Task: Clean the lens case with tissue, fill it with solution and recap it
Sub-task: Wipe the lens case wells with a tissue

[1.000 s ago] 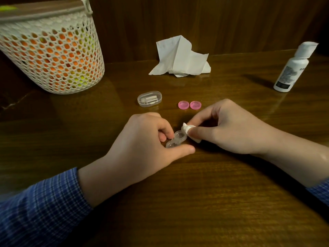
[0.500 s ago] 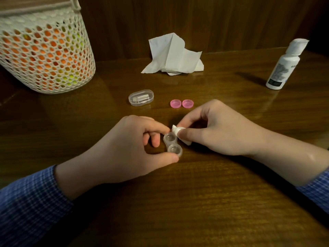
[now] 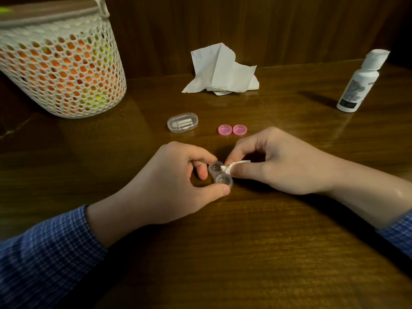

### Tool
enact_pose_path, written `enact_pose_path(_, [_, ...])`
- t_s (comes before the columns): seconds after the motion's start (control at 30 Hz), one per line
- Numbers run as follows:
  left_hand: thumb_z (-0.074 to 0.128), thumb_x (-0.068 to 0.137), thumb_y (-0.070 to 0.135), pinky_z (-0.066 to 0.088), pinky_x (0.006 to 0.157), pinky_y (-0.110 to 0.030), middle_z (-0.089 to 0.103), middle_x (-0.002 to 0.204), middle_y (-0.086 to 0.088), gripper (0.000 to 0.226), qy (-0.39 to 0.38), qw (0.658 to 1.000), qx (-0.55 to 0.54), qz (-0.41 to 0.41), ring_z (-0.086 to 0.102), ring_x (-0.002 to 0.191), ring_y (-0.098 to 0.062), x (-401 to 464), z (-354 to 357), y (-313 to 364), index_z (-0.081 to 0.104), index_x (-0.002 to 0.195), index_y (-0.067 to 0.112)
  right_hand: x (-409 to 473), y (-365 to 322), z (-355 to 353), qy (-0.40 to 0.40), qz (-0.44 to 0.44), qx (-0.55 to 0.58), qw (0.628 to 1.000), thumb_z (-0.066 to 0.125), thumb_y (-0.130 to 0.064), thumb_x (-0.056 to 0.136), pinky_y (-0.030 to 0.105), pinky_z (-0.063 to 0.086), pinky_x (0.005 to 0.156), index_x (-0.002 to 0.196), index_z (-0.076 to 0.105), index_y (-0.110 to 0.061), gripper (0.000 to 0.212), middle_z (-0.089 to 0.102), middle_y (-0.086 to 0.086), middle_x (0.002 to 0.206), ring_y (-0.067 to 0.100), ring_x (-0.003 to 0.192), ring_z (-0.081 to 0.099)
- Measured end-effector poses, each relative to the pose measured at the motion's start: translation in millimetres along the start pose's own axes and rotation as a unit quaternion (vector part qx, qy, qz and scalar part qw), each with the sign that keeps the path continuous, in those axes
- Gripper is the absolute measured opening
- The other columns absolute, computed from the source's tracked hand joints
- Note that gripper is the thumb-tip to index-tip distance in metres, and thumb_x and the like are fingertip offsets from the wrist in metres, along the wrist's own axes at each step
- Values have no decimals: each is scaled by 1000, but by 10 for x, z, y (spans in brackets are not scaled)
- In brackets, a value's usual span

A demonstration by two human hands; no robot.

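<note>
Head view: at frame centre, left hand [image 3: 178, 184] pinches clear lens case [image 3: 220, 176] between thumb and fingers; right hand [image 3: 283, 163] pinches tissue wad [image 3: 229, 168] against its upper well, above wooden counter [image 3: 245, 253].

Both forearms wear long sleeves of blue cloth crossed by a fine pale check, the left sleeve [image 3: 42, 253] pushed back above the wrist and the right sleeve [image 3: 396, 228] showing only at its cuff, while the left hand [image 3: 169, 188] and right hand [image 3: 287, 161] are bare, without rings or a watch.

Two pink caps [image 3: 232, 130], two tissues [image 3: 220, 71], one bottle [image 3: 359, 83], one basket [image 3: 60, 68], one lens case [image 3: 220, 175]
</note>
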State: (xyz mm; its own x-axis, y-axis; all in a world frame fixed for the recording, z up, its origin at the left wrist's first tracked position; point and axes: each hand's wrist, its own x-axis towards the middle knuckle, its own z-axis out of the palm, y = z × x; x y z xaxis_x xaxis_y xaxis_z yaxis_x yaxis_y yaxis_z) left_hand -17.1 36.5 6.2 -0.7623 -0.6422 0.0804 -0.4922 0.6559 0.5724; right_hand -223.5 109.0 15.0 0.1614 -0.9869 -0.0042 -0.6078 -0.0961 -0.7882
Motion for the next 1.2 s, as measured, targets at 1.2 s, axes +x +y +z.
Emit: enact_pose_path(1.2, [83,73,45,39,45,-15,65,68,1,36,4,999,-25,22,48,48,-6,40,18,-36,74,106,33,42,15,5,43,-93,-143,984,75,-19,91,-1,33,92,96,80,-29,13,65,-29,84,-20,92,57])
